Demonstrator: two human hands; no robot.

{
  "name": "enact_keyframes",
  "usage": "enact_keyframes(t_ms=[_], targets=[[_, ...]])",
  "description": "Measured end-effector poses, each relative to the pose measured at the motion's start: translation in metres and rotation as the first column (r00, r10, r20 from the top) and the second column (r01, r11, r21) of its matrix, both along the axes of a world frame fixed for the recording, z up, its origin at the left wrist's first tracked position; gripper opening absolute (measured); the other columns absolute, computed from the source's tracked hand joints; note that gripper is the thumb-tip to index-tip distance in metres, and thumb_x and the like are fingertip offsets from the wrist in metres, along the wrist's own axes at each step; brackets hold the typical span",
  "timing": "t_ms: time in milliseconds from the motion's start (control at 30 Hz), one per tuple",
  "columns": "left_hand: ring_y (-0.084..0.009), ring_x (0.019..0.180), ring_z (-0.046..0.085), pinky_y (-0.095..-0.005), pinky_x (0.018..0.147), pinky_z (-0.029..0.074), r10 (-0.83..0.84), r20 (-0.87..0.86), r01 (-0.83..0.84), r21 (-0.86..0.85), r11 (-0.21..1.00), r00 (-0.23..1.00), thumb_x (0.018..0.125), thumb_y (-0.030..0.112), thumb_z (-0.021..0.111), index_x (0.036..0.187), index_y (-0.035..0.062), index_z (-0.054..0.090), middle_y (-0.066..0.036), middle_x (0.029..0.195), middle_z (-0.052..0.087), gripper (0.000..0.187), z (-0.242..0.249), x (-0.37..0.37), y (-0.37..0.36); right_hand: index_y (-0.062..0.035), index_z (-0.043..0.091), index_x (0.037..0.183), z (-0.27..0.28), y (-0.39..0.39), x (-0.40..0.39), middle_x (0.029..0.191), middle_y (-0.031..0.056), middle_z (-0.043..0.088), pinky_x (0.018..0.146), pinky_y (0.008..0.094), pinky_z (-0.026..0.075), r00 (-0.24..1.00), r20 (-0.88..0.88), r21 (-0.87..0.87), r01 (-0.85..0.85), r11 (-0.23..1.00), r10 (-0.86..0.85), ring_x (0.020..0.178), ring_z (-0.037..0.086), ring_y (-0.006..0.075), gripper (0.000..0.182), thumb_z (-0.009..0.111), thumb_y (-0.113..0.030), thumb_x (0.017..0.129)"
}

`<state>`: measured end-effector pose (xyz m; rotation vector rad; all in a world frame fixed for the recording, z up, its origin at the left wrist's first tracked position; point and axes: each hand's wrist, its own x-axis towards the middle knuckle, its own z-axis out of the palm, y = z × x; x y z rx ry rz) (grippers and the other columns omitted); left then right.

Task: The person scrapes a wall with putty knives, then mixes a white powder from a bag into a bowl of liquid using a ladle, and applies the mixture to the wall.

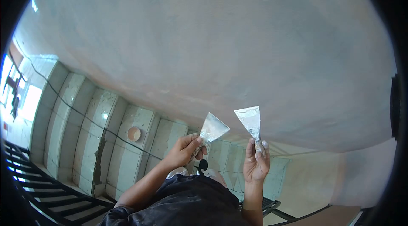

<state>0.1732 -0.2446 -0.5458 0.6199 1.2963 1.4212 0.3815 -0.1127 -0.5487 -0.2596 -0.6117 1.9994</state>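
Note:
My left hand (185, 151) is closed round the handle of a putty knife (214, 128), whose wide blade points up and to the right. In my right hand (257, 164) is a second putty knife (249, 119), held upright by its handle between thumb and fingers. White filler coats much of this second blade. The two blades are close to each other but apart. Both are in front of a large plastered wall (221, 47) with patchy grey and pinkish areas, and neither visibly touches it.
Tiled stairs (121, 153) run down the left side, with a dark cable (89, 117) lying across them. A small round bowl (134, 134) sits on one step. Black metal railings (51, 194) line the lower left. A brown panel (327, 217) is at lower right.

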Motion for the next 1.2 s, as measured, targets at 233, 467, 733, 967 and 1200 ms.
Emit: enact_keyframes(t_ms=[233,467,733,967,1200], targets=[[-0.0094,0.063,0.05,-0.0276,0.059,0.043,-0.143,-0.24,0.116,-0.121,0.986,0.96,0.103,0.027,0.043,0.086,0.0026,0.059,-0.001,0.073,0.056,0.034,0.0,-0.017,-0.005,0.0067,0.046,0.131,-0.001,0.013,-0.001,0.133,0.0254,0.051,0.114,0.0378,0.038,0.953,-0.196,0.051,-0.226,0.973,0.232,0.125,0.052,0.0305,0.038,0.053,-0.01,0.098],[-0.0091,0.062,0.051,-0.027,0.059,0.043,0.043,-0.15,-0.07,-0.182,0.981,0.988,0.103,0.028,0.044,0.084,0.0024,0.058,-0.001,0.071,0.056,0.035,-0.004,-0.007,-0.016,0.0065,0.023,0.146,-0.001,0.014,-0.008,0.142,0.0252,0.043,0.101,0.0367,0.051,0.826,-0.115,-0.086,-0.561,0.823,0.552,0.115,0.058,0.0264,0.063,0.056,-0.012,0.096],[-0.0054,0.055,0.049,-0.0239,0.052,0.04,0.112,-0.186,-0.148,-0.192,0.97,0.976,0.101,0.026,0.051,0.093,0.0008,0.062,0.002,0.066,0.057,0.029,0.017,-0.039,-0.062,0.0041,0.042,0.136,0.027,-0.007,-0.057,0.125,0.0178,0.054,0.086,0.0367,0.056,0.816,0.063,0.063,-0.578,0.814,0.574,0.102,0.061,0.0217,0.048,0.06,-0.013,0.094],[-0.0063,0.053,0.052,-0.0246,0.052,0.042,0.148,-0.213,-0.186,-0.17,0.968,0.966,0.099,0.026,0.054,0.089,0.002,0.065,0.001,0.064,0.058,0.028,0.025,-0.055,-0.061,0.002,0.052,0.134,0.017,0.019,-0.069,0.097,0.0088,0.06,0.068,0.028,0.047,0.739,0.621,0.452,-0.611,0.65,0.262,0.076,0.052,0.0141,0.047,0.063,-0.018,0.093],[-0.0052,0.053,0.048,-0.0249,0.051,0.04,0.047,-0.143,-0.069,-0.15,0.986,0.989,0.099,0.026,0.055,0.082,0.002,0.066,0.002,0.061,0.056,0.032,0.028,-0.063,-0.056,0.0025,0.067,0.108,0.013,0.021,-0.082,0.093,0.0119,0.068,0.065,0.0267,0.045,0.757,0.611,0.773,-0.506,0.382,-0.233,0.07,0.057,0.0161,0.029,0.067,-0.021,0.091]])
